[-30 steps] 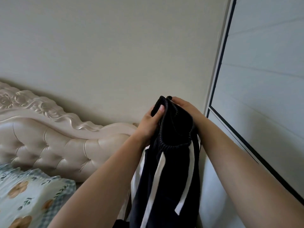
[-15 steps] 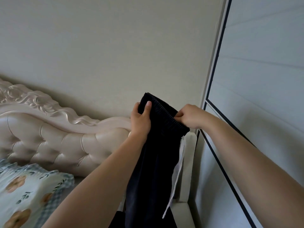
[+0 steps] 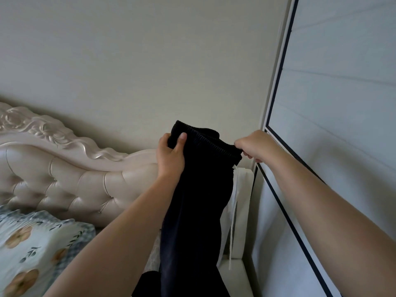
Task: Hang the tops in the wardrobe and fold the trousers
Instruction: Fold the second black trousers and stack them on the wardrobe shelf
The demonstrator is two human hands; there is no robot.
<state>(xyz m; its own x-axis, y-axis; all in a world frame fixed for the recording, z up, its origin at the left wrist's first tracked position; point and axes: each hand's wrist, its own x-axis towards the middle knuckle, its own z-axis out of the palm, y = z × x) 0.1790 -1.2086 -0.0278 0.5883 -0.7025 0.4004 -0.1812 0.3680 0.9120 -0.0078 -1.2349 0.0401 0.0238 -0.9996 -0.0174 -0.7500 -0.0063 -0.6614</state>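
Observation:
Dark navy trousers [image 3: 197, 202] with a white side stripe and a white drawstring hang in the air in front of me, waistband up. My left hand [image 3: 170, 155] grips the left end of the elastic waistband, thumb on the front. My right hand [image 3: 254, 145] pinches the right end of the same waistband, fingers curled under. The waistband is stretched between the two hands, and the legs drop down out of view at the bottom edge. The wardrobe's white sliding door [image 3: 334, 129] with a dark frame stands right beside my right arm.
A cream tufted headboard [image 3: 70, 174] with a carved top runs along the wall at left. A floral pillow [image 3: 32, 243] lies at the bottom left. A white bedside piece [image 3: 243, 211] stands between the bed and the wardrobe, behind the trousers.
The hands have drawn apart along the waistband, spreading it from a bunched grip to a stretched line. The trousers have turned, so the white stripes now mostly face away.

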